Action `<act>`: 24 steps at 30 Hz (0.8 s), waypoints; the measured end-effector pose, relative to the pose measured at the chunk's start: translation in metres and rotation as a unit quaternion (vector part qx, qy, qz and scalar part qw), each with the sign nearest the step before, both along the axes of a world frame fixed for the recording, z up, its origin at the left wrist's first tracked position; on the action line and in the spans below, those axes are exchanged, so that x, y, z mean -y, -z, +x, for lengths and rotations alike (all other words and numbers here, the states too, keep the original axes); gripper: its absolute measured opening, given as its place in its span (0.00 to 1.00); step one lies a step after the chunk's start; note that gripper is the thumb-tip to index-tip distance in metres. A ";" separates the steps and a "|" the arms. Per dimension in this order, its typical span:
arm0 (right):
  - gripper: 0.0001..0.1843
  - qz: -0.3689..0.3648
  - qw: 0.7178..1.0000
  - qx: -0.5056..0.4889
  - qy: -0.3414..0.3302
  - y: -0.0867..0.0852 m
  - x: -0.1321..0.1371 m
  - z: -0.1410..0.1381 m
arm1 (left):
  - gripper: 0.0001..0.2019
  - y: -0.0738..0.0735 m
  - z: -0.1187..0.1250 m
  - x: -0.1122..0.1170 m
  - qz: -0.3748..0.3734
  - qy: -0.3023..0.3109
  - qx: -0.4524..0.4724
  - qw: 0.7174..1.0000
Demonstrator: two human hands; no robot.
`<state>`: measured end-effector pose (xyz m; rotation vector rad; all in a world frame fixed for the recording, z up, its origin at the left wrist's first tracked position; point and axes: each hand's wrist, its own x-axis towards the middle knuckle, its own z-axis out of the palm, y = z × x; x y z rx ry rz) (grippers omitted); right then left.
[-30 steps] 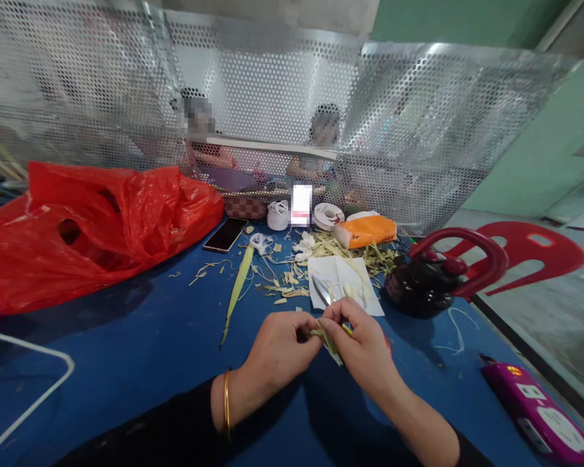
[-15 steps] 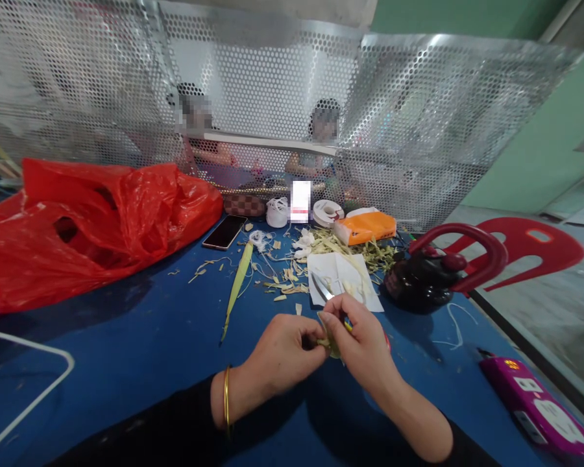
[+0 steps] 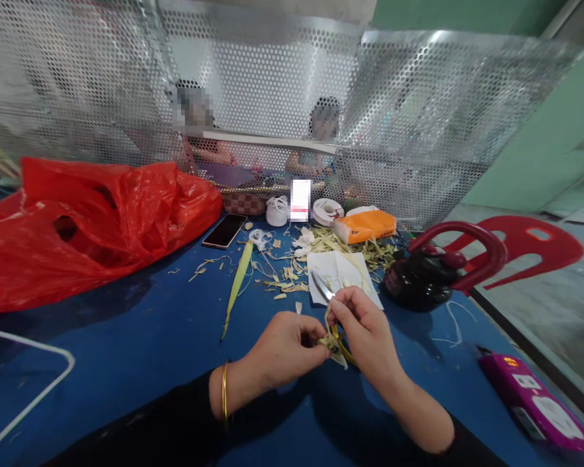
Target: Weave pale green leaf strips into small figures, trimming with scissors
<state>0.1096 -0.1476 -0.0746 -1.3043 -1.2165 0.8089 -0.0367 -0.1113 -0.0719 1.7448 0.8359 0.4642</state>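
My left hand (image 3: 288, 345) is closed, thumb and fingertips pinching a small pale-green piece of dried leaf or husk (image 3: 331, 344). Just to its right, my right hand (image 3: 368, 334) is closed too, its fingertips pinched on a thin strip that rises from the same piece. Beneath my right hand lie scissors, their silver blades (image 3: 323, 286) over a white paper sheet (image 3: 339, 264) and a yellow handle partly hidden by my fingers. A long pointed green leaf bundle (image 3: 239, 277) with white thread at its top rests to the left.
Leaf scraps (image 3: 292, 279) and a heap of dried strips (image 3: 382, 254) lie behind my hands. Around them are a red plastic bag (image 3: 102, 227), a phone (image 3: 224, 231), a thread ball (image 3: 277, 211), a ribbon roll (image 3: 328, 211), an orange tissue pack (image 3: 366, 225), a dark pot (image 3: 418, 282) and a purple device (image 3: 535, 402).
My right hand has lifted slightly and drawn a thin strip up from the leaf piece. More of the piece and the yellow handle now shows. My left hand stays nearly still.
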 end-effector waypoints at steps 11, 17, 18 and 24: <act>0.09 -0.040 0.994 -0.103 0.003 -0.005 -0.003 -0.001 | 0.05 -0.001 -0.002 0.000 0.023 0.027 -0.005 0.999; 0.11 -0.101 0.983 -0.151 0.001 -0.006 -0.006 0.001 | 0.06 -0.003 -0.003 0.003 0.126 0.094 -0.029 0.987; 0.11 -0.102 0.982 -0.159 0.002 -0.006 -0.006 0.001 | 0.06 -0.002 -0.002 0.004 0.125 0.089 -0.031 0.988; 0.10 -0.098 0.980 -0.171 -0.004 -0.006 -0.004 -0.002 | 0.05 -0.001 -0.001 0.002 0.020 0.047 -0.019 0.999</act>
